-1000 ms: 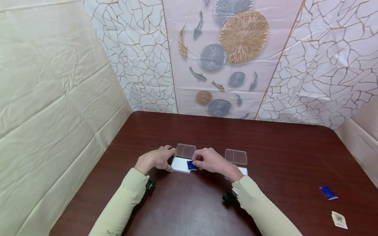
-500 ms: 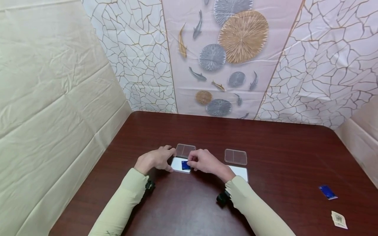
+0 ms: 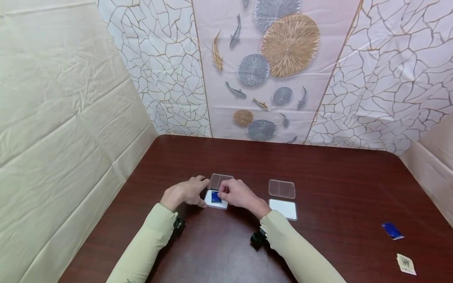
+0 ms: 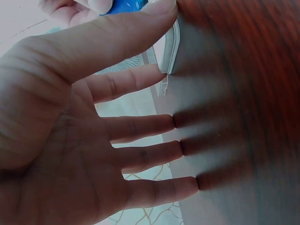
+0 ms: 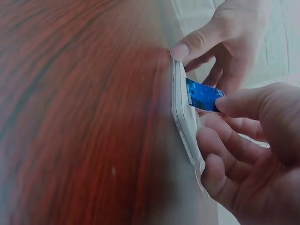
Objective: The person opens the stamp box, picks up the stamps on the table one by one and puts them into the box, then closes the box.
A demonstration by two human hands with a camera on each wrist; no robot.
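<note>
A small blue packet (image 3: pixel 215 197) is pinched between the thumb and fingers of my right hand (image 3: pixel 238 193). It lies over the white inside of a shallow case (image 3: pixel 223 205), whose clear lid (image 3: pixel 216 180) is laid back behind it. In the right wrist view, the blue packet (image 5: pixel 202 95) slants with one end close over the white surface. My left hand (image 3: pixel 186 192) is at the case's left side, its thumb on the near edge. Seen from the left wrist, the fingers (image 4: pixel 140 129) are spread and fairly straight, tips down at the table.
A second white case (image 3: pixel 284 209) with its clear lid (image 3: pixel 282 189) folded back sits to the right. Farther right on the dark wooden table (image 3: pixel 336 188) lie another blue packet (image 3: pixel 392 230) and a small cream printed piece (image 3: pixel 406 263). Patterned cloth (image 3: pixel 226 78) hangs behind the table.
My right hand has moved left with the blue packet, from the case's right edge to over its middle. The second case is now uncovered by the arm. My left hand has stayed put.
</note>
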